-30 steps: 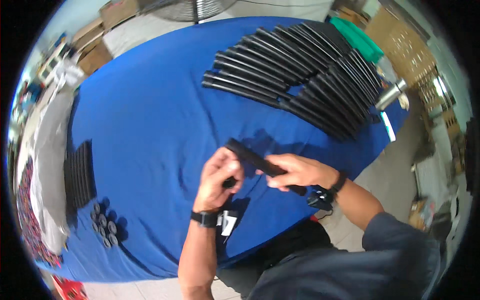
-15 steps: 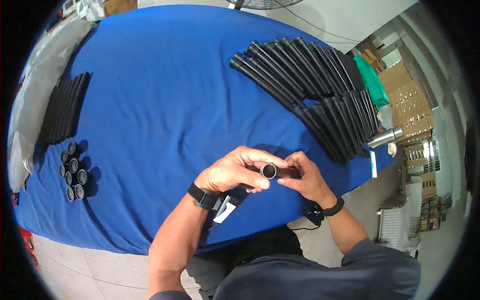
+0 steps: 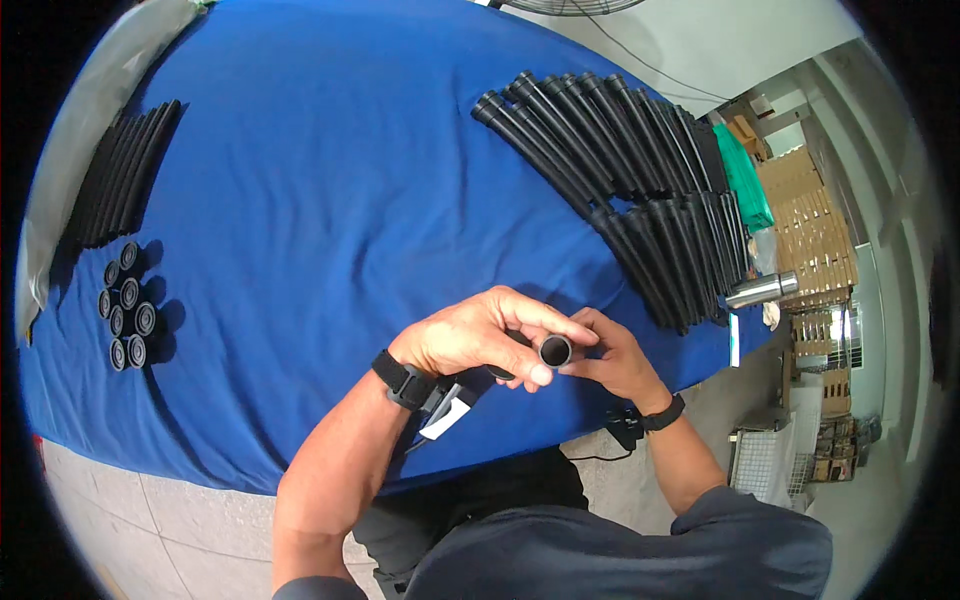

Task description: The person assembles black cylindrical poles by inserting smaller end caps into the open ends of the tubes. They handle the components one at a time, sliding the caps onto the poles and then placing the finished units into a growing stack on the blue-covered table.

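A black tube (image 3: 555, 350) is held over the near part of the blue-covered table, its round open end facing up toward me. My left hand (image 3: 472, 338) has its thumb and forefinger at that open end. A dark piece (image 3: 500, 373) shows under the left palm; most of it is covered, so its kind cannot be made out. My right hand (image 3: 622, 358) closes round the tube from the other side, thumb and fingertips pinching it. The fingers hide most of the tube's length.
Long black tubes (image 3: 590, 130) lie in two overlapping rows at the right, beside a green bin (image 3: 742, 178) and a shiny metal cylinder (image 3: 762, 290). At the left stand several short round black pieces (image 3: 129, 293), near more black tubes (image 3: 130, 175) and a plastic-wrapped bundle (image 3: 75, 160).
Both hands stay on the tube. Its open end has shifted slightly right and tilted, so less of its side shows. The whole view has moved a little.
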Demonstrator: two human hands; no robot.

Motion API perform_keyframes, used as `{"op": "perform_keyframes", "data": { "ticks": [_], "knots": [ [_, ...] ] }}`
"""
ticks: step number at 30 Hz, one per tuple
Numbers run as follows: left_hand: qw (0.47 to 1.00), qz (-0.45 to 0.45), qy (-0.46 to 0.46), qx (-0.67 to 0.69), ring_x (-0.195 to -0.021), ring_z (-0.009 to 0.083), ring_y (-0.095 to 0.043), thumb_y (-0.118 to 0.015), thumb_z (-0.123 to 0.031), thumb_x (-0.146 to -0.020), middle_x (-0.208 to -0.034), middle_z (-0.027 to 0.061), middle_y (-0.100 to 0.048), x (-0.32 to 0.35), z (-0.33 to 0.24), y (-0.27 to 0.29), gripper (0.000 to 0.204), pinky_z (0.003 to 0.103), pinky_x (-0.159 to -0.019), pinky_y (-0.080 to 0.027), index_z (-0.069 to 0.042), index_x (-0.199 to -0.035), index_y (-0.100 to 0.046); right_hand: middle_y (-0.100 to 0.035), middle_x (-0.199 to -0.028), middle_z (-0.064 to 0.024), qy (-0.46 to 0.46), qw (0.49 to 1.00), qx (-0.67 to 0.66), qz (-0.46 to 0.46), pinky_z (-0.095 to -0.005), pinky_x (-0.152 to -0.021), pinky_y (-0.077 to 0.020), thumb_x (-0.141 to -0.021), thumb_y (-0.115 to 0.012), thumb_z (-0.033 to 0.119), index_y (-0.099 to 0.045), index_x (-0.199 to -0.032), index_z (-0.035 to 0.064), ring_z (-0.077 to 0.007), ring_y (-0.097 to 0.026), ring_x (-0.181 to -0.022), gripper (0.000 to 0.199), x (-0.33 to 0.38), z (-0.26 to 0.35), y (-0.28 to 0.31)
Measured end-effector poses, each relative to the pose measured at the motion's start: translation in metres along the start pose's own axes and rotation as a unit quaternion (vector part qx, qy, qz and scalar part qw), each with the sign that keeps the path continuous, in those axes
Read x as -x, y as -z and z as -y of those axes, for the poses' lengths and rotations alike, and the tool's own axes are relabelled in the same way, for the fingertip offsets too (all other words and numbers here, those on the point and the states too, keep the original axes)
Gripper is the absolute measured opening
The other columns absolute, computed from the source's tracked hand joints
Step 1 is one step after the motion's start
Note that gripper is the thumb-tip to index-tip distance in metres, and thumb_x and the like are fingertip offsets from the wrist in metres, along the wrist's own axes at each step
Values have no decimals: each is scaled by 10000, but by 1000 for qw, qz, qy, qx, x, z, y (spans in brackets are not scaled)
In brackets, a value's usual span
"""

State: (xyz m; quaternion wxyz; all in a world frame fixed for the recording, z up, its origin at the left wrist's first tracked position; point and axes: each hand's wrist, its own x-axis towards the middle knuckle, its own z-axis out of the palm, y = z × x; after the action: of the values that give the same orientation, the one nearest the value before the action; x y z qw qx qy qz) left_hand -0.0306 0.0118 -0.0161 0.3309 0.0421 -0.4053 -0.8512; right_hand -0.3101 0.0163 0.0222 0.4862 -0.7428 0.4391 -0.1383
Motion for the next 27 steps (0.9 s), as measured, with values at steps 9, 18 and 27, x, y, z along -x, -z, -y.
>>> {"op": "perform_keyframes", "data": {
  "ticks": [9, 18, 27],
  "knots": [
    [1000, 21, 22, -4, -681, 67, -614, -870, 15, -708, -898, 35, -720, 1, 4, -3, 616, 214, -599, -501, 36, -1291, -675, -643, -1132, -56, -65, 986, -142, 55, -299, -967, -455, -821, -799, 22, -654, -1164, 6, -169, -602, -1075, 373, -3, 12, 6],
    [999, -37, -21, 5, -626, 109, -647, -854, -53, -755, -787, 42, -711, 2, 2, 3, 526, 236, -560, -490, 28, -1249, -691, -633, -1154, -30, -60, 982, -163, 68, -303, -990, -450, -868, -803, 97, -623, -1156, 25, -131, -583, -1073, 347, -2, 7, 9],
    [975, -187, -117, -14, -521, 108, -554, -683, -274, -967, -635, 53, -615, -2, -4, 16, 456, 231, -486, -418, 39, -1290, -609, -699, -961, -86, -150, 935, -302, 111, -315, -802, -546, -963, -715, 212, -638, -1124, -4, -161, -680, -839, 281, 7, 36, -26]
  ]
}}
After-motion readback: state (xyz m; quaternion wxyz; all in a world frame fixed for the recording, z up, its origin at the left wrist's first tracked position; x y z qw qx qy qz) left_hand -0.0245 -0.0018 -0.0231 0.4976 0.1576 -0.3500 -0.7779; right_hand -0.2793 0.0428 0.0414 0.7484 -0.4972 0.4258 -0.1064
